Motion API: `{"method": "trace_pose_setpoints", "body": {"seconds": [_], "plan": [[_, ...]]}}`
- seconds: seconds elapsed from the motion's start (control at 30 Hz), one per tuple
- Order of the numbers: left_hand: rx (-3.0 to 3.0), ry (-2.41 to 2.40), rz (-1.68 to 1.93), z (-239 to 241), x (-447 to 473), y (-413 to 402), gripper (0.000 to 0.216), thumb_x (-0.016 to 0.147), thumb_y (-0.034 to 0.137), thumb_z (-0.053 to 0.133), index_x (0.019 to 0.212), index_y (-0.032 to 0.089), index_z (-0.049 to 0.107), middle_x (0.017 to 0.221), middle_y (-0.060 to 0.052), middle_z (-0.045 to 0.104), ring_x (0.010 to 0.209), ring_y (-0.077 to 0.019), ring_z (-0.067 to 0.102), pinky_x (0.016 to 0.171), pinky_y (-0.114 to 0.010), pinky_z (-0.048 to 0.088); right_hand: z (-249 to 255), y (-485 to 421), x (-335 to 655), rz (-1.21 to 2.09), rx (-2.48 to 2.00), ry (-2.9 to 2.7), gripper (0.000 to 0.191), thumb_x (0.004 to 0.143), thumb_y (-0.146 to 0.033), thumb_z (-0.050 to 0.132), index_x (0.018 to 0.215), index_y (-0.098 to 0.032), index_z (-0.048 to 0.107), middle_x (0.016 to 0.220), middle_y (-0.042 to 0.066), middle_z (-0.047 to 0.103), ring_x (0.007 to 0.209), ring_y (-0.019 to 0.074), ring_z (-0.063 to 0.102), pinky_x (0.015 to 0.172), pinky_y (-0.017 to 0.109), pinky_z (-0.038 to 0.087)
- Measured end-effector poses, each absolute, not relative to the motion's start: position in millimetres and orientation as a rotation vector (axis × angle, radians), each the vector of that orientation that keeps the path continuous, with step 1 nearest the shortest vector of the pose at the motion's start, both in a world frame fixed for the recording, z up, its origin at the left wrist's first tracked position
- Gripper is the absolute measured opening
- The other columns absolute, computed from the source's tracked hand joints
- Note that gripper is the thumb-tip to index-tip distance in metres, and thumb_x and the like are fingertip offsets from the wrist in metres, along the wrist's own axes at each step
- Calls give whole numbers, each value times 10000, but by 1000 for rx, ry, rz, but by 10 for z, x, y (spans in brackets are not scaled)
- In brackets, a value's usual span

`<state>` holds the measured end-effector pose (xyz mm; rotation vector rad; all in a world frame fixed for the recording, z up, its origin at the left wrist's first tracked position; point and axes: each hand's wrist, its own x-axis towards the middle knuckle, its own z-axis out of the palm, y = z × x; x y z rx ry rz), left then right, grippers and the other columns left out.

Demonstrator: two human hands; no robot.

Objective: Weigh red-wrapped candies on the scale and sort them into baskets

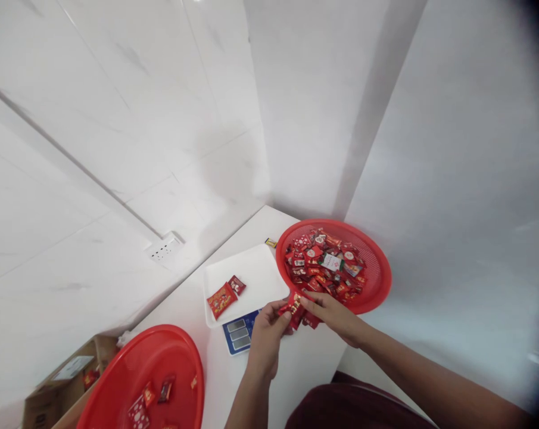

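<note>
My left hand (268, 341) and my right hand (334, 314) meet in front of the red mesh basket (379, 265). Between them they grip several red wrapped candies (296, 308), their fingers closed on the wrappers. A heap of wrapped candies (316, 262), mostly red, fills much of the basket just beyond my right hand. To the left of my hands is a scale with a white tray (251, 268) and a blue display panel (239, 333), partly covered by my left hand. An orange-red packet (221, 300) and a smaller dark red packet (237, 285) lie on the tray.
A second red basket (184, 351) at the lower left holds a few packets. Behind it stands an open cardboard box (41, 405). A small yellow-and-black packet (271, 242) lies on the white table (269, 217). Walls rise close behind, with a power strip (165, 248) at left.
</note>
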<state>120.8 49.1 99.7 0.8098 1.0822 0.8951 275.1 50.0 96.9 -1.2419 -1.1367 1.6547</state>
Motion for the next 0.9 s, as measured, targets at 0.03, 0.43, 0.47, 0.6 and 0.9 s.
{"method": "trace_pose_setpoints", "body": {"seconds": [0.03, 0.43, 0.47, 0.6, 0.9], "plan": [[815, 1086, 878, 1007, 1192, 497, 307, 644, 316, 699, 885, 143, 620, 818, -48, 620, 655, -104, 521, 602, -226, 415, 985, 501, 2756, 1672, -1220, -1126, 508, 692, -644, 512, 730, -140, 555, 640, 9, 535, 596, 119, 485, 563, 259, 374], [614, 1052, 1010, 1008, 1147, 503, 217, 679, 342, 678, 751, 160, 583, 727, -13, 600, 648, -100, 537, 590, -208, 400, 967, 500, 2694, 1606, -1303, -1143, 436, 728, -605, 495, 703, -170, 483, 625, -15, 506, 584, 114, 476, 547, 251, 373], [608, 1056, 1025, 1001, 1139, 510, 217, 679, 338, 680, 738, 157, 575, 717, -10, 595, 641, -96, 532, 589, -206, 398, 970, 502, 2688, 1608, -1296, -1136, 423, 730, -595, 501, 704, -174, 477, 620, -21, 500, 577, 109, 469, 549, 249, 372], [614, 1034, 1060, 1000, 1103, 538, 212, 690, 335, 674, 726, 153, 570, 695, -3, 581, 630, -86, 515, 599, -203, 396, 991, 521, 2681, 1557, -1263, -1136, 392, 753, -555, 499, 670, -174, 459, 620, -28, 480, 579, 96, 434, 558, 238, 363], [569, 1026, 1110, 1052, 1095, 592, 245, 620, 324, 729, 662, 146, 566, 647, 12, 569, 586, -73, 492, 575, -192, 387, 1154, 578, 2666, 1385, -1290, -1275, 374, 747, -520, 501, 603, -180, 444, 592, -30, 438, 570, 105, 427, 535, 236, 372]]}}
